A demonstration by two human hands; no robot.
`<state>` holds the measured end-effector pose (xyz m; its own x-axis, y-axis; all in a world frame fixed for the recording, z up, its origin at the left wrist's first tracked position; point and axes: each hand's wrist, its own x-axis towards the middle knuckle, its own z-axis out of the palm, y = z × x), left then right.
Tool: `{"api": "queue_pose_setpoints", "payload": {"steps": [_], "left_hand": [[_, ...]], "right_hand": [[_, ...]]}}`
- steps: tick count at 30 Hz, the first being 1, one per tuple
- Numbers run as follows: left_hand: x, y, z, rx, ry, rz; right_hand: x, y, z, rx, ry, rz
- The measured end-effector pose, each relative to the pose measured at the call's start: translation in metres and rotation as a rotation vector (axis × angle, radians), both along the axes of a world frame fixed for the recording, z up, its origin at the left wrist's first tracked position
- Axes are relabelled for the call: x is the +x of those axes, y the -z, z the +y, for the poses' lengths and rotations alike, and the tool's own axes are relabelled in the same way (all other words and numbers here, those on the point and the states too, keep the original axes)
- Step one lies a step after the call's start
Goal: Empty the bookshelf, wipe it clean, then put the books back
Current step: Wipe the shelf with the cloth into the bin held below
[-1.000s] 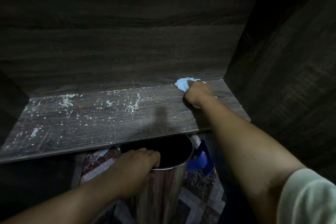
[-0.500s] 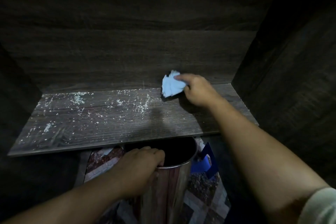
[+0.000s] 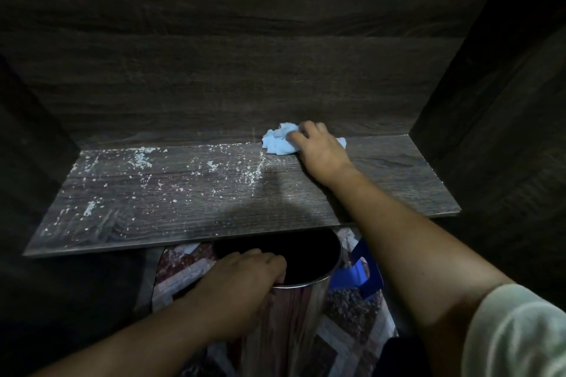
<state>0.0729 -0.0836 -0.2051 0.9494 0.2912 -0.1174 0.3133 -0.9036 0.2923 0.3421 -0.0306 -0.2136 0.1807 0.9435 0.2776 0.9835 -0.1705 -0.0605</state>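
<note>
Right hand (image 3: 321,153) is on the shelf board (image 3: 190,211), at its back edge, right of centre. Fingers curl over a crumpled blue cloth (image 3: 277,141) and clamp it down onto the board. Cloth sticks out on both sides of the hand and sits right where the back panel (image 3: 245,70) meets the board.

White crumbs (image 3: 141,159) cover the board's left and middle, densest along the back edge, thinner toward the front. The strip of board right of the hand shows plain wood grain. Side panel (image 3: 490,131) closes the board's right end. Right forearm crosses the board's front edge near that end; pale sleeve (image 3: 520,333) on the upper arm.

Left hand (image 3: 245,278) is below the board's front edge, about mid-width. Fingers hook over the near rim of a metal bin (image 3: 306,309) and grip it; thumb not visible. Bin stands upright, mouth open, far rim tucked under the board's front edge.

1 blue plastic object (image 3: 364,277) sits just right of the bin, also below the board; can't tell what it is. Patterned floor covering (image 3: 352,333) lies under both.
</note>
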Motion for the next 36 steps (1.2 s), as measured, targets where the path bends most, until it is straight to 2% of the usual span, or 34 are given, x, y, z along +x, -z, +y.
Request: {"api": "queue_pose_setpoints", "payload": {"steps": [7, 11, 17, 22, 25, 29, 33, 36], "left_hand": [[-0.001, -0.004, -0.004, 0.003, -0.001, 0.020], [0.000, -0.006, -0.005, 0.025, 0.007, 0.031], [0.003, -0.014, -0.007, 0.027, 0.027, 0.022], [0.004, -0.018, -0.009, 0.054, 0.042, -0.007], [0.006, -0.020, -0.009, 0.067, 0.048, -0.005], [0.008, -0.017, -0.006, 0.058, 0.041, -0.015], [0.008, -0.013, -0.003, 0.054, 0.055, -0.004], [0.010, -0.012, -0.003, 0.043, 0.054, -0.022]], "right_hand": [[0.002, -0.022, 0.008, -0.344, 0.064, 0.132], [-0.005, -0.031, 0.003, -0.452, 0.086, 0.124], [-0.024, -0.036, -0.040, -0.447, 0.059, 0.148], [-0.027, -0.039, -0.068, -0.465, 0.063, 0.254], [-0.022, -0.040, -0.082, -0.319, 0.076, 0.374], [0.002, -0.038, -0.096, -0.009, 0.281, 0.388], [0.025, -0.037, -0.104, 0.004, 0.695, 0.249], [0.030, -0.024, -0.108, -0.149, 0.875, 0.315]]}}
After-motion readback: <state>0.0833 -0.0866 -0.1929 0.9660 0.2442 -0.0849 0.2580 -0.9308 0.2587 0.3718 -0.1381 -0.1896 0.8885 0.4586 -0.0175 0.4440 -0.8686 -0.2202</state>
